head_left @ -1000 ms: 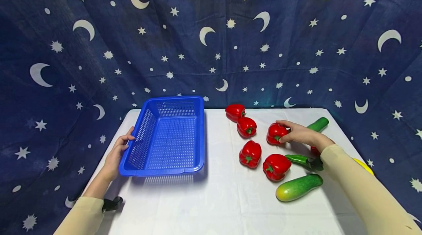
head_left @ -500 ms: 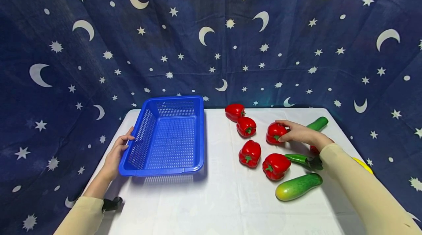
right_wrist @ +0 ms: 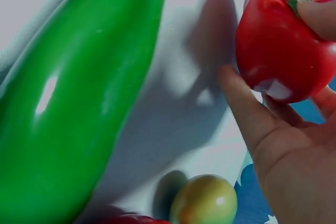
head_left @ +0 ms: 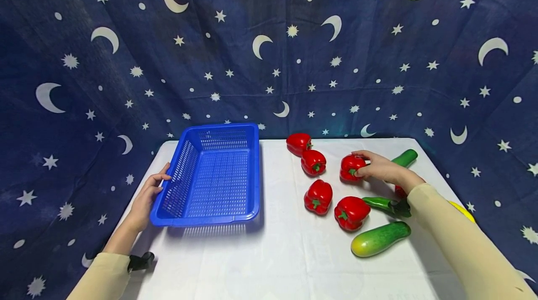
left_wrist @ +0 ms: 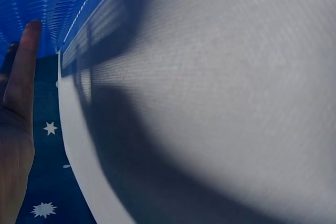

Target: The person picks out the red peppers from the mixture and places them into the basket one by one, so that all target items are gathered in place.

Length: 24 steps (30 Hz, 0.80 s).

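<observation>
A glossy red bell pepper with a green stem is in my right hand. The thumb lies by the stem, and fingers lie on the pepper's other side in the right wrist view. My left hand is at the left side of a blue plastic basket, its fingertips touching the rim and wall. In the left wrist view one finger points straight up along the perforated outer wall. Nothing lies in the basket. Other red bell peppers lie nearby: one nearest the front, one left of it, and two behind.
A green cucumber with a yellow end lies at the front right. A long green pepper, another green vegetable and something yellow lie around the right forearm. A starry blue cloth hangs behind the white table.
My right hand and the bell pepper have shifted very slightly, with the thumb closer onto the pepper. The left hand stays on the basket.
</observation>
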Motion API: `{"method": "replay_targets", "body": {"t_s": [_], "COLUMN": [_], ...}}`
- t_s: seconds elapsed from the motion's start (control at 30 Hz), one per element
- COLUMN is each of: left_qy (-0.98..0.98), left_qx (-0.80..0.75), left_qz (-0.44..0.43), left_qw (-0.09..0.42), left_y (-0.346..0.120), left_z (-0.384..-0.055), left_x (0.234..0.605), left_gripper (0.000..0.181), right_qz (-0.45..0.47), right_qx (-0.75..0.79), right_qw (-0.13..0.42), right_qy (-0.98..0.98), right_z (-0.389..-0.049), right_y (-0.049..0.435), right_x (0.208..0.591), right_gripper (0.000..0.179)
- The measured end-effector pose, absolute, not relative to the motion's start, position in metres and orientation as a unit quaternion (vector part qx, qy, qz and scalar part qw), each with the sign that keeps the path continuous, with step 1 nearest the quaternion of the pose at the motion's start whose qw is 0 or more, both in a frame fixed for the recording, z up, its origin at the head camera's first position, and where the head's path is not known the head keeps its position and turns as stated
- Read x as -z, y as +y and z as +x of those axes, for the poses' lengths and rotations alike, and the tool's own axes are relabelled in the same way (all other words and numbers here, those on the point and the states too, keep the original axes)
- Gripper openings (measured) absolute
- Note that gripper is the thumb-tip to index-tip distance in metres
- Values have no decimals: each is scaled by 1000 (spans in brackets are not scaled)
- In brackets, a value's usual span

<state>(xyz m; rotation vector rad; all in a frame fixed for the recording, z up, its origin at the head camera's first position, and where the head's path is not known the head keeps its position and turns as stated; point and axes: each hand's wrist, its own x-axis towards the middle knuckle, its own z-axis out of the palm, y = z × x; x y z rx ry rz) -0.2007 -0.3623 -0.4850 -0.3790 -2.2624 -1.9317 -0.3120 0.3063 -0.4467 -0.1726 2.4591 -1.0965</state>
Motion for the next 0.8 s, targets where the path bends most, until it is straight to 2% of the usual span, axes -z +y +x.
{"method": "replay_targets", "body": {"t_s": [0.23, 0.4, 0.8], "left_qy": [-740, -739, -744], "left_qx": [657, 658, 657], "left_qz": [-129, -130, -113], "left_qw": [62, 56, 50], "left_y": [-364, -364, -364], "left_z": [-200, -200, -200], "left_x": [484, 482, 484], "left_gripper": [35, 34, 34], "right_qz": [-75, -82, -143], "right_qx": [429, 467, 501], "right_qw": [178, 171, 165], "right_qy": [882, 864, 838], "right_z": [-317, -319, -327], "right_y": [306, 300, 244], "right_x": [435, 416, 375], "right_gripper": [82, 86, 81]}}
